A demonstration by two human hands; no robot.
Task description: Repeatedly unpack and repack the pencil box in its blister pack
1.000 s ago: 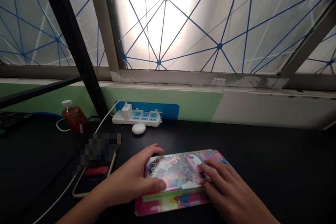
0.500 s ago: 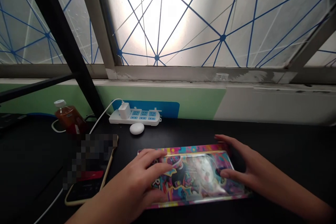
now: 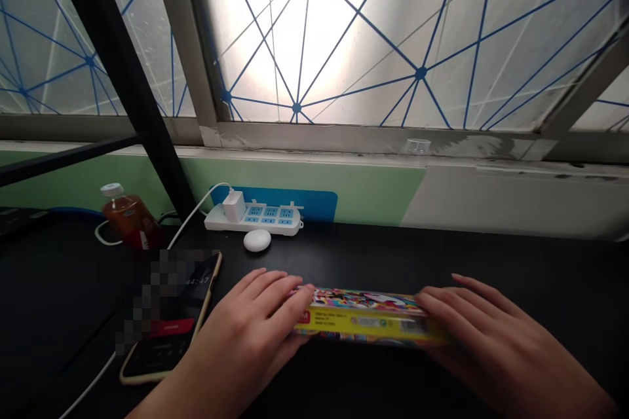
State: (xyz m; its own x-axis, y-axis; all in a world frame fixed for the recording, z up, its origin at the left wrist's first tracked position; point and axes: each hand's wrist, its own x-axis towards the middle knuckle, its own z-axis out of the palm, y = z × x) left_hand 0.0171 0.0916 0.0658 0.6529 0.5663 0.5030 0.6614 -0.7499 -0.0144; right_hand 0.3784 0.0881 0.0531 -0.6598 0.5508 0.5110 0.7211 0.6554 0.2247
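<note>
A flat, brightly printed box (image 3: pixel 363 317) is held at both ends above the black desk, its narrow yellow side with small print and a barcode turned toward me. My left hand (image 3: pixel 268 317) grips the left end, fingers over the top and thumb underneath. At the other end, my right hand (image 3: pixel 474 327) closes on the box, fingers on top; its thumb is hidden or in shadow. The large printed face is seen only as a thin, slanted strip.
A phone (image 3: pixel 162 360) in a pale case lies left of my left hand, partly pixelated. Behind are a white power strip (image 3: pixel 270 226) with a plugged-in charger, a white oval case (image 3: pixel 257 240) and a tilted bottle (image 3: pixel 130 219). A black post (image 3: pixel 118 78) rises at left before the window.
The box has turned from its large face showing to its yellow edge facing me. My right hand has shifted from a loose, spread pose to a grip on the right end.
</note>
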